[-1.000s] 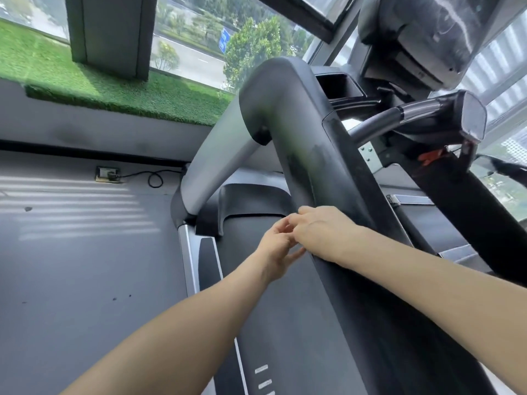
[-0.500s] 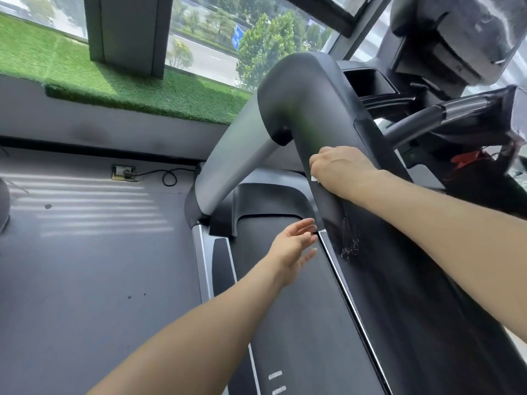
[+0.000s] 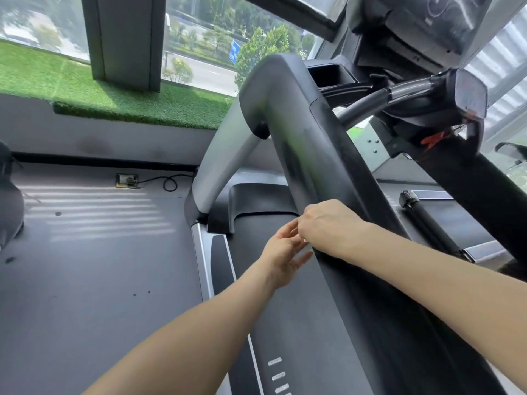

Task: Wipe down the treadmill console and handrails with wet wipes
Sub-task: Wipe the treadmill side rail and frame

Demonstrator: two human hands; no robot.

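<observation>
Two bare forearms reached forward over the treadmill belt (image 3: pixel 299 323). Left hand (image 3: pixel 281 250): released grip, fingers loosely spread, palm turned toward the right hand, fingertips just beside it. Right hand (image 3: pixel 328 228): grip clenched over the inner edge of the black left handrail (image 3: pixel 310 143), knuckles up; a small white sliver at its fingertips, probably the wet wipe (image 3: pixel 305 240), mostly hidden beneath the hand. Handrail rose away to a rounded bend, joined there to a silver upright (image 3: pixel 222 158). Beyond: console (image 3: pixel 422 27) at upper right, under clear film; floor outlet with black cord (image 3: pixel 127 180) on the grey floor; artificial grass ledge (image 3: pixel 114 92) below the window.
</observation>
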